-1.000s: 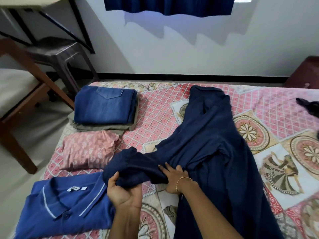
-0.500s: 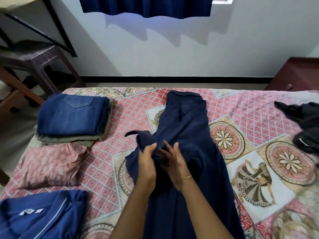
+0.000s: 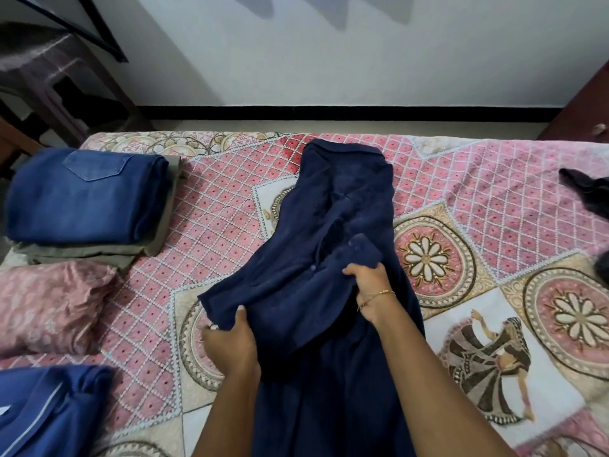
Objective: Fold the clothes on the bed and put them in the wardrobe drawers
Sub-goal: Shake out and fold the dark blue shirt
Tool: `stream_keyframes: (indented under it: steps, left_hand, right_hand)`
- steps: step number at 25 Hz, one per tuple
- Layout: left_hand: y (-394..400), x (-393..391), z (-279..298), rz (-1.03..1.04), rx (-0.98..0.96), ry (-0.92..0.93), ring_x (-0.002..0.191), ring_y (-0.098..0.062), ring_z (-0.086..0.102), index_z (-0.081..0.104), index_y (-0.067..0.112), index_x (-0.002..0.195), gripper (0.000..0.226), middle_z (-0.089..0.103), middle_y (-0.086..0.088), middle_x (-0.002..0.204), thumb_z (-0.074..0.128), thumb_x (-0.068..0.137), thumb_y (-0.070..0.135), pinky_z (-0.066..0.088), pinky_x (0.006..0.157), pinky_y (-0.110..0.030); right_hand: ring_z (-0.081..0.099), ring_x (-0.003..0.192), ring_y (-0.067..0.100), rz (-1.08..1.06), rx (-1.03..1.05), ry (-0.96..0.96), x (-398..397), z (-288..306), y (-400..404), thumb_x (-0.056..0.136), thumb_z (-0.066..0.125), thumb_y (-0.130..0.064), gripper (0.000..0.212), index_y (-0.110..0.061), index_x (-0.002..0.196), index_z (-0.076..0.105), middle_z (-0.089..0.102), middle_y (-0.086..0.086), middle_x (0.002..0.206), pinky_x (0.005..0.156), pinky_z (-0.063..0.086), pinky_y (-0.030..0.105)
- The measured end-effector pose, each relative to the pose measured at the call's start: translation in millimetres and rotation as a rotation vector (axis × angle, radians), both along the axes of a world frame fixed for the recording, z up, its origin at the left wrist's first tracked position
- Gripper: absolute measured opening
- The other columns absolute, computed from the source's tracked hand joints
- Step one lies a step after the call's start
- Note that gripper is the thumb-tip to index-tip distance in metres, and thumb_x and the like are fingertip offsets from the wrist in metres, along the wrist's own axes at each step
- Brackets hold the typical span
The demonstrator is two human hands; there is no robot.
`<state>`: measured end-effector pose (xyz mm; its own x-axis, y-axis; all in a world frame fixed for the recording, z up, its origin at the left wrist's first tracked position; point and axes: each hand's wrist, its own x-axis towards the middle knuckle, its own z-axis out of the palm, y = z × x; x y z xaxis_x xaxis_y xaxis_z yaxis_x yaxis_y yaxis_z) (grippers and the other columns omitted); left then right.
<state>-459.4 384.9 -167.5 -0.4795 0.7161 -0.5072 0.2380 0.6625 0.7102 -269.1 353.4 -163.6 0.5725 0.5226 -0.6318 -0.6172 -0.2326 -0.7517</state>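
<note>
- I am looking down at the bed (image 3: 230, 206), where a navy shirt (image 3: 346, 199) is lying lengthwise along the middle of the patterned cover, its collar end toward the wall.
- My left hand (image 3: 232, 347) is gripping the folded-in sleeve of the navy shirt at its left edge; the thumb is lying on top of the cloth and the fingers (image 3: 209, 328) are curling under it, so they are holding fabric.
- My right hand (image 3: 370, 282) is pinching the sleeve's cuff end near the shirt's middle; the fingers are curled into the cloth, and a thin bracelet is sitting on that wrist.
- The sleeve is stretching between the two hands, lying across the shirt's body.
- Folded jeans (image 3: 85, 196) are sitting on an olive garment (image 3: 99, 253) at the bed's far left.
- A pink folded garment (image 3: 49, 305) is lying just in front of that stack.
- A blue polo shirt (image 3: 43, 410) is lying at the near left corner, well apart from my left hand.
- A dark garment (image 3: 590, 189) is lying loose at the right edge of the bed.
- A dark stool (image 3: 43, 70) is standing on the floor beyond the bed's left corner.
</note>
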Motion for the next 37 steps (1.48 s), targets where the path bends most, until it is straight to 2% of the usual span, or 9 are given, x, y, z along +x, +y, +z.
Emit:
stream_keyframes:
  steps: [9, 15, 19, 22, 26, 28, 31, 34, 37]
  left_hand:
    - [-14, 1, -1, 0.072, 0.177, 0.169, 0.101, -0.038, 0.054, 0.056, 0.001, 0.108, 0.038, 0.06, -0.022, 0.112, 0.03, 0.101, 0.027, 0.039, 0.087, -0.04]
    - [-30, 10, 12, 0.124, 0.093, -0.014, 0.093, -0.028, 0.055, 0.056, 0.001, 0.107, 0.036, 0.061, -0.013, 0.106, 0.056, 0.092, 0.034, 0.037, 0.078, -0.032]
    - [-18, 37, 36, 0.092, 0.335, -0.252, 0.105, -0.023, 0.059, 0.06, 0.005, 0.109, 0.02, 0.063, -0.011, 0.112, 0.057, 0.091, 0.014, 0.046, 0.092, -0.033]
    - [-22, 94, 65, -0.329, 0.515, -0.372, 0.108, -0.013, 0.057, 0.057, 0.019, 0.116, 0.026, 0.062, -0.001, 0.115, 0.057, 0.091, 0.011, 0.044, 0.097, -0.027]
    - [-43, 153, 75, -0.911, 0.263, -0.569, 0.109, -0.02, 0.059, 0.054, 0.021, 0.128, 0.032, 0.066, -0.007, 0.112, 0.051, 0.096, 0.022, 0.046, 0.096, -0.029]
    - [-45, 146, 59, -0.807, 0.261, -0.677, 0.1, -0.022, 0.064, 0.061, 0.018, 0.117, 0.024, 0.07, -0.011, 0.099, 0.048, 0.097, 0.021, 0.049, 0.09, -0.029]
    - [-35, 108, 30, -0.417, 0.422, -0.096, 0.109, -0.029, 0.054, 0.065, 0.013, 0.109, 0.026, 0.064, -0.011, 0.11, 0.054, 0.088, 0.023, 0.043, 0.096, -0.046]
    - [-23, 62, 7, -0.124, 0.127, 0.292, 0.127, -0.039, 0.032, 0.046, 0.01, 0.13, 0.051, 0.039, -0.019, 0.136, 0.064, 0.085, 0.025, 0.03, 0.1, -0.053]
    - [-14, 27, -9, 0.155, -0.099, 0.148, 0.126, -0.042, 0.037, 0.038, 0.001, 0.134, 0.07, 0.037, -0.023, 0.137, 0.07, 0.08, 0.031, 0.034, 0.101, -0.05]
  right_hand:
    - [0.056, 0.106, 0.036, -0.132, -0.32, -0.342, 5, -1, 11, 0.081, 0.052, 0.008, 0.056, -0.009, 0.132, 0.037, 0.05, 0.022, 0.127, 0.082, 0.047, 0.036]
    - [0.017, 0.139, 0.036, 0.641, -0.53, -1.72, -28, -26, -1, 0.076, 0.072, -0.026, 0.067, -0.02, 0.137, 0.044, 0.033, 0.016, 0.147, 0.108, 0.015, 0.062]
    - [-0.012, 0.144, 0.025, 1.044, -0.603, -1.247, -21, -24, -6, 0.097, 0.023, -0.052, 0.059, -0.028, 0.149, 0.01, -0.005, 0.002, 0.158, 0.112, -0.005, 0.056]
    - [0.035, 0.135, 0.021, 0.473, -0.187, -0.729, -14, 9, -7, 0.099, 0.037, -0.035, 0.043, -0.011, 0.131, 0.051, 0.042, 0.011, 0.144, 0.115, 0.019, 0.044]
    - [0.066, 0.062, 0.003, -0.075, 0.228, 0.111, 9, 38, -37, 0.102, 0.024, -0.03, 0.04, -0.014, 0.082, 0.055, 0.071, -0.002, 0.065, 0.061, 0.051, 0.015]
    - [0.066, 0.057, 0.008, -0.243, 0.214, 0.227, 20, 29, -55, 0.101, 0.02, -0.044, 0.049, -0.016, 0.082, 0.055, 0.068, -0.005, 0.056, 0.052, 0.05, 0.019]
    - [0.07, 0.071, 0.023, -0.381, 0.238, 0.321, 27, 14, -67, 0.089, 0.031, -0.066, 0.06, -0.017, 0.097, 0.065, 0.073, 0.006, 0.08, 0.058, 0.056, 0.027]
    - [0.07, 0.066, 0.02, -0.237, 0.248, 0.357, 20, 12, -65, 0.091, 0.048, -0.037, 0.032, -0.01, 0.095, 0.065, 0.073, 0.006, 0.077, 0.056, 0.056, 0.026]
    - [0.066, 0.057, 0.021, -0.183, 0.244, 0.354, 13, 18, -62, 0.084, 0.048, -0.012, 0.022, -0.006, 0.075, 0.068, 0.069, 0.008, 0.066, 0.053, 0.054, 0.023]
